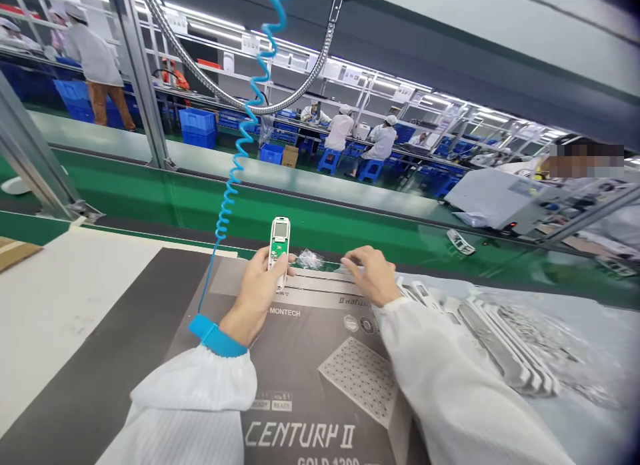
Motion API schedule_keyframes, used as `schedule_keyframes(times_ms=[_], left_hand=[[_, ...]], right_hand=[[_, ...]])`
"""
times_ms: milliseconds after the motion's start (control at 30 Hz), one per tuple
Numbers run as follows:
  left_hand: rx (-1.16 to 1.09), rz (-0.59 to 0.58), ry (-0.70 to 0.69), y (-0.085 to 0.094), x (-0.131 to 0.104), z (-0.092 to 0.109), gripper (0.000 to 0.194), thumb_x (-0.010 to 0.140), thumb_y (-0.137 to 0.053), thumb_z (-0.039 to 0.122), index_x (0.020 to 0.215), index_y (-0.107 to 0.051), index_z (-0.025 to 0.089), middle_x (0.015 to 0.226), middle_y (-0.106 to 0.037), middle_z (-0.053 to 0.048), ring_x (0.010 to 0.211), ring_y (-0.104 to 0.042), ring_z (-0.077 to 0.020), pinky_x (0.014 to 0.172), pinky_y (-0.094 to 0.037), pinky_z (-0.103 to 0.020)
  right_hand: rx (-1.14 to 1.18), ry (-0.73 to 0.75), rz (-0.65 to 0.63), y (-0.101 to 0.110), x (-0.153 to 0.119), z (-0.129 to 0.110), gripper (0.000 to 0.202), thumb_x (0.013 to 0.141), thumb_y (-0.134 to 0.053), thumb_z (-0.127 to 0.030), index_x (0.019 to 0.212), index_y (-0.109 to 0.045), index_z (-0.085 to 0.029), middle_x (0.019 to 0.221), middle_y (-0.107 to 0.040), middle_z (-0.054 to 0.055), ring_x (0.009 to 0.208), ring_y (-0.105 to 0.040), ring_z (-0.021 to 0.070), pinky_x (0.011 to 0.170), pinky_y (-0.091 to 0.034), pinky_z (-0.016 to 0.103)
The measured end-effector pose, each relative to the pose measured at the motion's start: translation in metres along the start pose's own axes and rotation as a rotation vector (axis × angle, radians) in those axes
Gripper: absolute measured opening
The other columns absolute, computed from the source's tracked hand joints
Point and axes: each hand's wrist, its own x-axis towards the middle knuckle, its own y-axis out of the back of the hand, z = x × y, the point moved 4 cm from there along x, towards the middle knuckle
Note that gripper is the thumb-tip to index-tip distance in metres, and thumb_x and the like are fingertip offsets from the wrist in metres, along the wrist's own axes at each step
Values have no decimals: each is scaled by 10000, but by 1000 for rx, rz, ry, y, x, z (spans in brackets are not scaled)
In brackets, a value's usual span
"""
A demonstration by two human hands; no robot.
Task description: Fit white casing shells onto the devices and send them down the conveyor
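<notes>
My left hand [255,285], a blue band [217,335] around its wrist, grips a slim white handheld device [280,235] upright. The device has a small grey screen at its top and a bare green circuit board below. To the right, my right hand [373,271] hovers by the far edge of a dark printed carton [295,365]. Its fingers are curled with the tips close together; what they pinch, if anything, is too small to make out. Between the hands, beyond the carton's edge, lies a crumpled clear plastic bag [309,258].
A stack of white plastic casings [505,345] lies at right beside clear bags [565,345]. A blue coiled cord [235,165] runs from the wrist band upward. Beyond the green belt [210,201] stands a grey machine [500,195]; several people work at benches behind.
</notes>
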Motion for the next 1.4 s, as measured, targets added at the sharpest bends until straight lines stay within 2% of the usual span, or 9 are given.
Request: schedule_keyframes(times_ms=[133, 267, 567, 800, 933, 1067, 1200, 1300, 1400], left_hand=[[-11, -17, 29, -3, -3, 1, 419, 723, -753, 378, 1021, -586, 136, 1002, -699, -86, 677, -597, -107, 544, -399, -212], [24, -50, 27, -8, -7, 1, 431, 719, -764, 415, 1009, -606, 138, 968, -701, -76, 667, -588, -105, 538, -379, -214], [52, -111, 63, -10, -12, -4, 426, 709, -774, 407, 1003, -605, 150, 970, -698, -70, 683, -594, -110, 574, -400, -220], [-17, -135, 81, -17, -13, -1, 340, 762, -723, 304, 1020, -563, 152, 963, -686, -61, 647, -593, -96, 575, -413, -227], [20, -154, 50, -22, -15, -6, 358, 757, -740, 343, 1000, -555, 154, 883, -669, -38, 593, -547, -80, 572, -411, -231], [139, -178, 56, -26, -17, -17, 467, 735, -765, 465, 1038, -579, 161, 811, -632, -9, 628, -551, -94, 607, -432, -228], [186, -152, 47, -21, -14, -22, 478, 720, -765, 514, 1006, -627, 156, 838, -643, -26, 674, -565, -109, 602, -429, -218], [176, -117, 134, -14, -11, -22, 443, 716, -767, 504, 926, -629, 139, 710, -583, 5, 553, -488, -79, 506, -369, -207], [126, -150, 203, -12, -9, -20, 448, 681, -806, 455, 924, -621, 127, 701, -579, 7, 522, -470, -66, 483, -351, -204]], right_hand=[[-154, -173, -54, 63, -20, 76, 288, 896, -478, -402, 930, -712, -238, 1004, -708, 85, 908, -633, 258, 750, -418, 365], [-264, -300, -180, 78, -37, 130, 182, 771, -626, -374, 808, -724, -225, 845, -738, 83, 790, -673, 256, 690, -453, 340], [-384, -382, -257, 42, -44, 126, 122, 740, -611, -132, 783, -725, -127, 984, -707, 249, 938, -680, 383, 775, -471, 464], [-204, -441, -177, 93, -35, 133, 108, 756, -609, -99, 726, -682, -174, 882, -719, 221, 952, -684, 385, 808, -480, 480], [286, -352, -158, 99, -34, 87, 210, 912, -542, -393, 1017, -642, -242, 1035, -734, 115, 941, -706, 245, 821, -544, 359], [1182, -280, -216, 53, -43, -12, 338, 778, -751, -417, 1017, -606, -227, 1109, -722, 90, 1018, -683, 259, 897, -558, 405], [1559, -206, -198, 8, -50, -90, 405, 744, -797, -397, 1027, -554, -242, 1219, -688, 84, 1014, -680, 246, 875, -563, 420], [1667, -113, -160, -8, -51, -104, 551, 766, -784, -390, 1220, -491, -288, 1328, -628, 87, 1064, -663, 245, 893, -551, 430], [1669, -45, -185, -16, -51, -92, 627, 798, -756, -412, 1335, -453, -299, 1306, -642, 91, 1108, -645, 244, 950, -515, 427]])
